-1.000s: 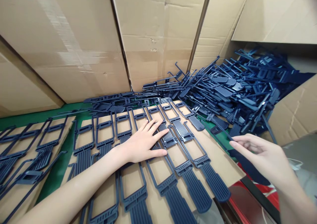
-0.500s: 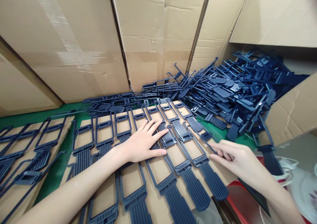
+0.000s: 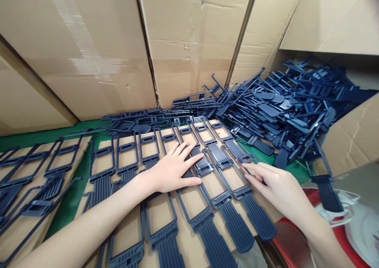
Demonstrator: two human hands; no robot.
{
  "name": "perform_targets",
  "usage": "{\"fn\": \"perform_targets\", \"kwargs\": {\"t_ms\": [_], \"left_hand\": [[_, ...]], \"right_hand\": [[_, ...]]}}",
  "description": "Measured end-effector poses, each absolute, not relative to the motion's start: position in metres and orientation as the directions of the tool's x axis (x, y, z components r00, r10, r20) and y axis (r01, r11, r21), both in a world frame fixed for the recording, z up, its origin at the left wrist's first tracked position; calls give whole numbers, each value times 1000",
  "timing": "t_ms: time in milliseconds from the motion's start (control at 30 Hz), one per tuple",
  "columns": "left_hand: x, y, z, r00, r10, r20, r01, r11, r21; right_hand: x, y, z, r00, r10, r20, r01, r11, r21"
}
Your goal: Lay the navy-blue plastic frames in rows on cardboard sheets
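Note:
Rows of dark blue plastic frames with ribbed tabs (image 3: pixel 237 224) lie on a cardboard sheet (image 3: pixel 204 234). My left hand (image 3: pixel 173 169) rests palm down across the middle frames, its fingers spread. At the right edge of the sheet, my right hand (image 3: pixel 274 181) pinches the arm of a frame (image 3: pixel 245 157) whose ribbed part points away from me. Its curled fingers hide part of that arm.
A heap of loose blue frames (image 3: pixel 266 106) lies at the back right, on a green surface (image 3: pixel 66 216). Cardboard walls (image 3: pixel 112 54) stand behind. Another sheet of frames (image 3: pixel 17 240) is at the left. Red containers (image 3: pixel 291 236) sit at lower right.
My right hand has moved a little left, bringing the frame it holds in closer to the neighbouring one. My left hand stays spread on the frames. The view has shifted slightly.

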State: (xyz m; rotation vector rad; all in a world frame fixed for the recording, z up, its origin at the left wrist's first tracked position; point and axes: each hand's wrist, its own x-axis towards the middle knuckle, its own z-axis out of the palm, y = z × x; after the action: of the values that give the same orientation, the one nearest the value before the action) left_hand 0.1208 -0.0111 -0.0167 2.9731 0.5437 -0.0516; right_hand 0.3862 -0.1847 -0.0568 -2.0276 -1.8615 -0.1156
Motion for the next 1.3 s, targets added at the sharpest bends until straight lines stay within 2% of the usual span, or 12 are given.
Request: {"fn": "perform_targets", "kwargs": {"t_ms": [200,467,633,767,867,1000,1300], "left_hand": [[120,-11,-17,939,342,-44,345,-931,120],[120,-11,-16,937,349,-36,350,-929,120],[120,-11,-16,939,342,-34,343,-932,117],[120,-11,-16,938,345,-35,347,-931,115],[121,-11,-15,936,348,-44,351,-929,116],[121,-12,-15,936,350,-49,353,-928,120],[120,-12,-16,939,344,-26,344,-928,141]], "right_hand": [[386,-181,-53,74,956,284,969,-2,-245],[387,-175,-49,-2,934,358,944,119,-307],[396,-182,-47,120,920,374,903,55,-425],[410,-187,-54,275,920,280,879,-123,-460],[414,-190,-60,337,914,227,851,-193,-488],[414,-190,-62,364,908,208,823,-210,-527],[417,-184,-59,369,877,307,814,-147,-561]]}}
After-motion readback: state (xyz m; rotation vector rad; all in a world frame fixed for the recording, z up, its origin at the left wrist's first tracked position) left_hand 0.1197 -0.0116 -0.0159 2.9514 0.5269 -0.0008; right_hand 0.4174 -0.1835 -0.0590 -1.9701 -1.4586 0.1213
